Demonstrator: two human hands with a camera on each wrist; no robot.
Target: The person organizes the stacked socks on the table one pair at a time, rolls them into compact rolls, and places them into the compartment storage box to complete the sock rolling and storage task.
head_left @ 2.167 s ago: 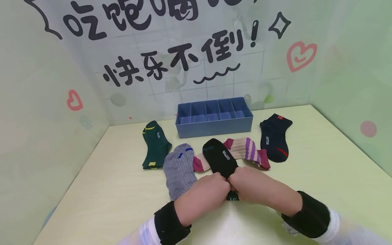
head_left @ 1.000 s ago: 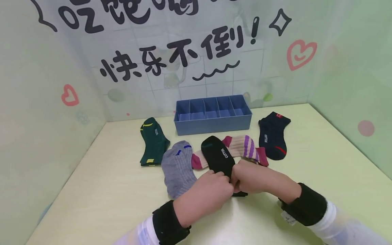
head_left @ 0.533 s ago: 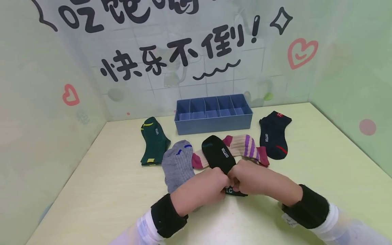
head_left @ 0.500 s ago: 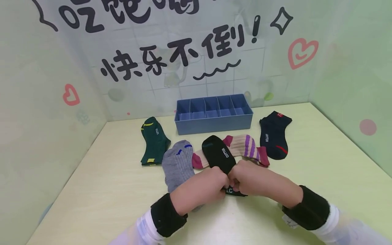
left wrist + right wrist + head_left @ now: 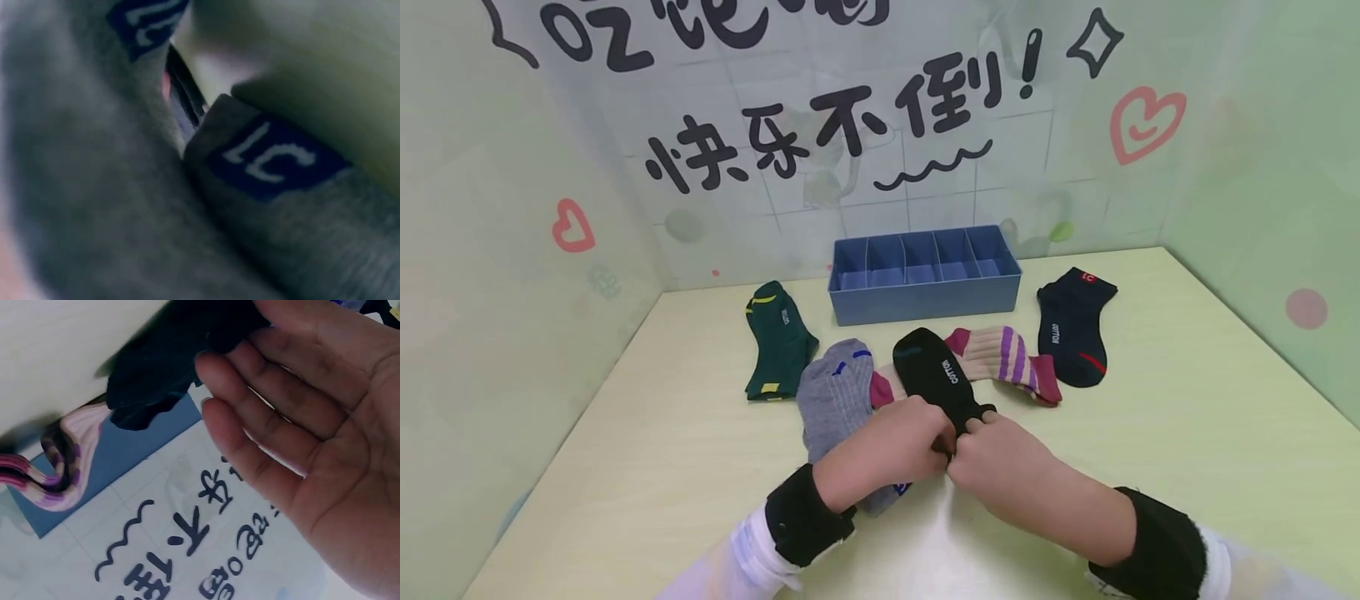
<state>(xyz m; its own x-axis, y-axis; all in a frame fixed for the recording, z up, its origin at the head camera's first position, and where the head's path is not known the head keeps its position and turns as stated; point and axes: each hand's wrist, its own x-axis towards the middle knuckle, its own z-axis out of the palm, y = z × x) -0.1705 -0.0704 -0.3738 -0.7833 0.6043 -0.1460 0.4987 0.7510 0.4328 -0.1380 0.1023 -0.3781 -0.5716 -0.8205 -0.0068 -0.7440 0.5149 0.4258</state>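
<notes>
In the head view a black pair of socks (image 5: 928, 367) marked COTTON lies at a slant across the pink-toed striped socks (image 5: 1000, 358). My left hand (image 5: 891, 442), fingers curled, pinches the near end of the black socks. The right hand (image 5: 1011, 458) grips the same end, close beside the left; a dark fold pokes out above its fingers. In the right wrist view the black fabric (image 5: 156, 372) is held between thumb and fingers. Under my left forearm lie grey socks (image 5: 835, 392); their blue LC cuffs fill the left wrist view. The left fingers are hidden there.
A blue box (image 5: 925, 307) with several compartments stands at the back by the printed wall. Dark green socks (image 5: 778, 342) lie to the left, navy socks (image 5: 1070, 329) to the right. All lie on a pale table (image 5: 685, 467).
The black socks' near end, with its LC label, is drawn up and hidden by the hands. My right forearm has swung lower. The left hand has shifted slightly, uncovering a blue label on the grey socks.
</notes>
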